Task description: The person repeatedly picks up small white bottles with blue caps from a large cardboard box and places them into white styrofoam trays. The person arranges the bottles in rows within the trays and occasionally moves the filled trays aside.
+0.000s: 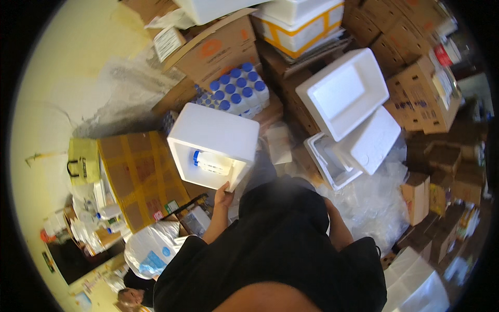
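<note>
My left hand (223, 195) grips the near lower rim of a white polystyrene foam box (214, 130), which is tipped on its side with its mouth facing me. Inside lies a white plastic bottle (213, 163) with a blue cap, on its side. Just beyond the box stand several white bottles with blue caps (236, 87), packed in rows at a cardboard carton. My right forearm (338, 225) hangs by my right side. Most of my right hand (330, 206) is hidden beside my black clothing, so its fingers do not show.
Right of me, an open foam box (339, 93) leans on other foam boxes (370, 140) above clear plastic wrap (358, 210). A large taped carton (142, 175) stands left. Stacked cartons (405, 39) line the right side. Another person (134, 292) is at lower left.
</note>
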`<state>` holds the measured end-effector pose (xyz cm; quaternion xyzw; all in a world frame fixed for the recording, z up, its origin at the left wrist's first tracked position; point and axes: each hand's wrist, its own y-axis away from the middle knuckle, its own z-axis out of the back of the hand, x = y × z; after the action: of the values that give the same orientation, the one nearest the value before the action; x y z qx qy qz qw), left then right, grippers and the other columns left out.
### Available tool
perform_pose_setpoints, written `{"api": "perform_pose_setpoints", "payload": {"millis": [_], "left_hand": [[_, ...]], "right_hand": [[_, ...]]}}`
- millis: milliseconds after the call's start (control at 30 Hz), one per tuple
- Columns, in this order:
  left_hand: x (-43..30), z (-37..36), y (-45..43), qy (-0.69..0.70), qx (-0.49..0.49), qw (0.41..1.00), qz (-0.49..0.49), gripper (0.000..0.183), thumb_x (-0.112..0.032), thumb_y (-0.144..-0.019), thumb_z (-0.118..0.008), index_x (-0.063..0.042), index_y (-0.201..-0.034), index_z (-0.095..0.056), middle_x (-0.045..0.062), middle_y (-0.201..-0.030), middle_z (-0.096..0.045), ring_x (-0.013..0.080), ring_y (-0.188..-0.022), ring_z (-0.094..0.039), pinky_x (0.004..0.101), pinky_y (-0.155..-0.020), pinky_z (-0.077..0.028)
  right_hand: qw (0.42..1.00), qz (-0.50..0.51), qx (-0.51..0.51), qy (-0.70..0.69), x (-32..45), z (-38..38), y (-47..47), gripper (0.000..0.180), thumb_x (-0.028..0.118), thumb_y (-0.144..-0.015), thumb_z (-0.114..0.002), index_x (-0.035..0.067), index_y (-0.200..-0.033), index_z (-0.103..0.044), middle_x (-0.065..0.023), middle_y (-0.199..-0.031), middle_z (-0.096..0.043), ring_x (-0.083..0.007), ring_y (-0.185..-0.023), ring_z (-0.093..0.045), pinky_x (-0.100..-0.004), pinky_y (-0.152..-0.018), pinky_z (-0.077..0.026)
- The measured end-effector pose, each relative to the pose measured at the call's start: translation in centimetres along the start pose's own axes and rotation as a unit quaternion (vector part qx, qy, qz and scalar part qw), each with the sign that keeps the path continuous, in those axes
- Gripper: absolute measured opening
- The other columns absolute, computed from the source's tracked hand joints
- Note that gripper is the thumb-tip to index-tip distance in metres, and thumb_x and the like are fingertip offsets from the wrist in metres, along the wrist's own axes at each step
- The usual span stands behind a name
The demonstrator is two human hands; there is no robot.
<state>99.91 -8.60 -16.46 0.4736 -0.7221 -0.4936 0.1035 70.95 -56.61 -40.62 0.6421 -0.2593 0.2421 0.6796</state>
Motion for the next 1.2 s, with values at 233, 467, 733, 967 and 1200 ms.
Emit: {"api": "perform_pose_setpoints", "payload": {"millis": [233,467,733,967,1200], "left_hand": [[-1.8,1.1,3.8,0.125,-0.053,0.983,-0.123,0.047,0.009,-0.087,-0.056,0.007,-0.133,-0.049,0.02,-0.133,-0.057,0.0346,-0.123,-0.056,0.0509,-0.11,-0.045],[-2.8,2.8,1.9,0.262,-0.069,0.958,-0.097,0.05,0.012,-0.083,-0.052,-0.004,-0.131,-0.052,0.014,-0.131,-0.061,0.0329,-0.121,-0.059,0.0536,-0.109,-0.048],[-0.4,5.5,3.2,0.18,-0.079,0.975,-0.107,0.059,0.007,-0.085,-0.064,-0.004,-0.14,-0.047,0.014,-0.136,-0.056,0.032,-0.126,-0.054,0.0489,-0.112,-0.04],[0.9,7.1,5.7,-0.044,-0.103,0.993,-0.044,0.06,0.007,-0.083,-0.065,-0.002,-0.14,-0.047,0.012,-0.133,-0.058,0.0316,-0.12,-0.057,0.0468,-0.105,-0.046],[-2.4,3.1,3.6,-0.275,-0.161,0.948,-0.004,0.047,-0.005,-0.075,-0.075,0.008,-0.119,-0.062,0.014,-0.109,-0.069,0.0255,-0.101,-0.065,0.0355,-0.09,-0.049]], "right_hand": [[0.898,0.332,-0.044,0.286,43.8,-11.6,-4.5,0.028,0.028,-0.095,-0.061,0.002,-0.102,-0.068,-0.0211,-0.088,-0.069,-0.0398,-0.081,-0.066,-0.0479,-0.073,-0.052],[0.796,0.475,0.021,0.375,71.7,-21.7,-10.7,0.034,0.028,-0.097,-0.059,0.021,-0.13,-0.066,-0.0181,-0.101,-0.071,-0.0343,-0.084,-0.068,-0.0473,-0.076,-0.054],[0.724,0.364,0.069,0.582,77.5,-23.7,-12.2,0.029,0.03,-0.089,-0.06,0.032,-0.113,-0.075,-0.0093,-0.105,-0.073,-0.0323,-0.097,-0.069,-0.0462,-0.082,-0.056],[0.669,0.242,-0.064,0.7,81.1,-12.1,-14.8,0.03,0.021,-0.083,-0.064,0.029,-0.109,-0.077,-0.0115,-0.105,-0.073,-0.0321,-0.104,-0.067,-0.0423,-0.091,-0.055],[0.643,0.595,-0.073,0.476,73.4,-21.9,-14.8,0.02,0.028,-0.085,-0.067,0.011,-0.094,-0.073,-0.0073,-0.098,-0.066,-0.03,-0.099,-0.062,-0.0455,-0.085,-0.05]]}}
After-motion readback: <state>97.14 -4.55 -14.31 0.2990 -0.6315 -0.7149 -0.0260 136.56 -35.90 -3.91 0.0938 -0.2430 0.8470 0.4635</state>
